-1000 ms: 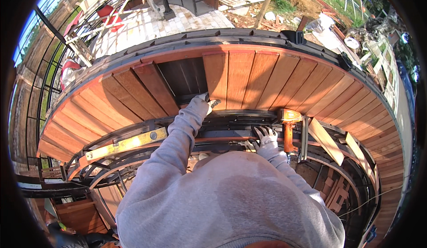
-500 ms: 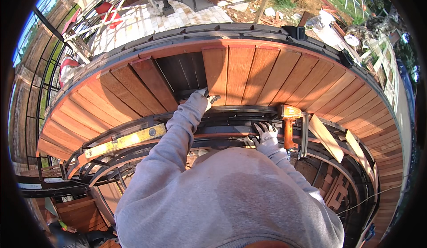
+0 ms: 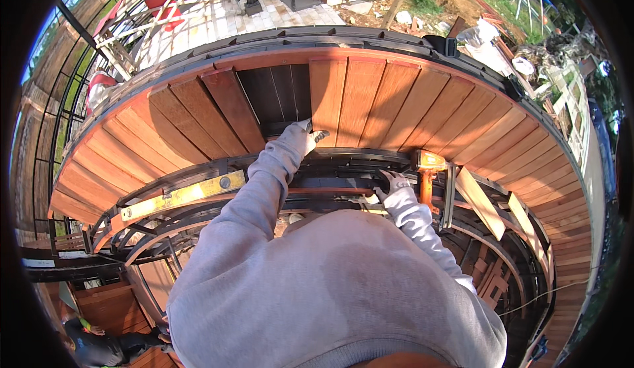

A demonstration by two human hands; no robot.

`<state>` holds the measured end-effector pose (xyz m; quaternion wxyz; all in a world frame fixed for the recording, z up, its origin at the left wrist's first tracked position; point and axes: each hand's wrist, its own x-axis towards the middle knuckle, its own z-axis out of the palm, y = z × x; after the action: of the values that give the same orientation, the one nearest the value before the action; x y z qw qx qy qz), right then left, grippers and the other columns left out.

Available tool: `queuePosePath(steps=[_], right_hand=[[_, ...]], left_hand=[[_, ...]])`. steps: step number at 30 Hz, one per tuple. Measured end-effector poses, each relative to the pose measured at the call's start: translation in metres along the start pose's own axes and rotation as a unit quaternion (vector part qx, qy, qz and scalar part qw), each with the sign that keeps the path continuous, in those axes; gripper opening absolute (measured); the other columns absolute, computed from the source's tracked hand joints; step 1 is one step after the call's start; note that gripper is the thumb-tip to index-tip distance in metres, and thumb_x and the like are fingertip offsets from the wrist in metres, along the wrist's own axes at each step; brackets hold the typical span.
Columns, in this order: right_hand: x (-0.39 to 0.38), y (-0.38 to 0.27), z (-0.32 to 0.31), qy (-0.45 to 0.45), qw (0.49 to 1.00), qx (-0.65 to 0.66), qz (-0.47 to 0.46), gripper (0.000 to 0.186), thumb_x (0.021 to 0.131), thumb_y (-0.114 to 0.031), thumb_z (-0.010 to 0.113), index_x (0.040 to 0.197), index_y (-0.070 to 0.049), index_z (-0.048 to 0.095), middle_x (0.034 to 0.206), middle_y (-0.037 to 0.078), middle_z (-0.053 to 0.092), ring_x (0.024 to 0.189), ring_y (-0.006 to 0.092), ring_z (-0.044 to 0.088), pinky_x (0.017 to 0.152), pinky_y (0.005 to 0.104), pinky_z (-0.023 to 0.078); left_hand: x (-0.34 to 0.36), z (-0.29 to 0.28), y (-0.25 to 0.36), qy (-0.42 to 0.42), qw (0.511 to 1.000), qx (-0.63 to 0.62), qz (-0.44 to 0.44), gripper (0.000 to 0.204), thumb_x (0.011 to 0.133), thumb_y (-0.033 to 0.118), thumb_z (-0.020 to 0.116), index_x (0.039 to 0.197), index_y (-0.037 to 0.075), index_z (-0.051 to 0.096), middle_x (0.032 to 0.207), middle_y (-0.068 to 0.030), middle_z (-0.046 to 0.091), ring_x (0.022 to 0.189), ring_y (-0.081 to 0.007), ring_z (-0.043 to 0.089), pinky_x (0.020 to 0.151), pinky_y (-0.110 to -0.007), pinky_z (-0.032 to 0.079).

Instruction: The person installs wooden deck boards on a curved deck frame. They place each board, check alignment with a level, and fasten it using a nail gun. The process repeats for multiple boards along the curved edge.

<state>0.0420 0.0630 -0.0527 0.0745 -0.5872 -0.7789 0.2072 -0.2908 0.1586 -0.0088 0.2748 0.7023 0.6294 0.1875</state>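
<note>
My left hand (image 3: 302, 138), in a light glove with dark fingertips, is at the near end of the wooden plank (image 3: 328, 100) bordering the dark gap (image 3: 277, 97) in the curved bench top. Its fingers are closed, the thumb lies toward the plank's end, and what they grip is hidden. Lower right, my right hand (image 3: 395, 184), gloved alike, has thumb and fingers apart in a curve over the black metal framing (image 3: 337, 183) below the planks. I see nothing in it. Right beside it stands an orange nail gun (image 3: 429, 164).
A yellow spirit level (image 3: 175, 196) rests on the frame to the left. Loose wood strips (image 3: 479, 203) lean at the right, by a dark metal bar (image 3: 449, 196). Another person (image 3: 99, 345) is at the lower left. Rubble and white lattice (image 3: 571, 97) lie beyond the bench.
The view has shifted slightly. My right hand's fingers, spread over the framing before, now curve with the thumb apart. My left hand stays at the plank's near end.
</note>
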Motion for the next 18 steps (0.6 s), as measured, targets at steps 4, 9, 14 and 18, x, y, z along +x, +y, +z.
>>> queuePosePath(steps=[4,9,14,18], right_hand=[[0.026,-0.086,-0.125,0.226,0.96,0.049,-0.159,0.055,0.079,-0.017,0.078,0.129,-0.006,0.059,0.115,0.017,0.066,0.109,0.0347,0.062,0.094,0.0442,0.05],[0.089,-0.16,-0.216,0.403,0.843,-0.039,-0.354,0.06,0.079,-0.021,0.08,0.133,-0.009,0.057,0.122,0.013,0.064,0.115,0.0343,0.058,0.103,0.0455,0.044],[0.161,-0.187,-0.212,0.313,0.894,-0.144,-0.286,0.056,0.088,-0.047,0.069,0.135,-0.018,0.059,0.136,0.011,0.058,0.128,0.0332,0.052,0.11,0.0493,0.039],[0.165,-0.184,-0.208,0.291,0.916,-0.143,-0.238,0.052,0.087,-0.051,0.069,0.13,-0.023,0.064,0.133,0.008,0.062,0.125,0.0324,0.056,0.107,0.0482,0.041]], left_hand=[[0.004,0.006,-0.009,0.022,0.999,0.031,0.022,0.05,0.092,0.042,0.069,0.131,0.011,0.061,0.112,-0.0197,0.07,0.106,-0.0398,0.064,0.09,-0.043,0.053],[0.005,0.005,-0.01,0.044,0.997,0.0,0.057,0.043,0.091,0.038,0.072,0.12,0.007,0.065,0.106,-0.02,0.071,0.102,-0.039,0.066,0.085,-0.042,0.054],[0.034,0.047,-0.065,0.075,0.99,-0.027,0.117,0.043,0.092,0.042,0.069,0.123,0.011,0.066,0.105,-0.0174,0.072,0.1,-0.0365,0.068,0.084,-0.043,0.055],[0.029,0.039,-0.049,0.034,0.994,-0.054,0.085,0.041,0.093,0.041,0.067,0.12,0.011,0.067,0.106,-0.0176,0.072,0.099,-0.0371,0.068,0.084,-0.044,0.054]])
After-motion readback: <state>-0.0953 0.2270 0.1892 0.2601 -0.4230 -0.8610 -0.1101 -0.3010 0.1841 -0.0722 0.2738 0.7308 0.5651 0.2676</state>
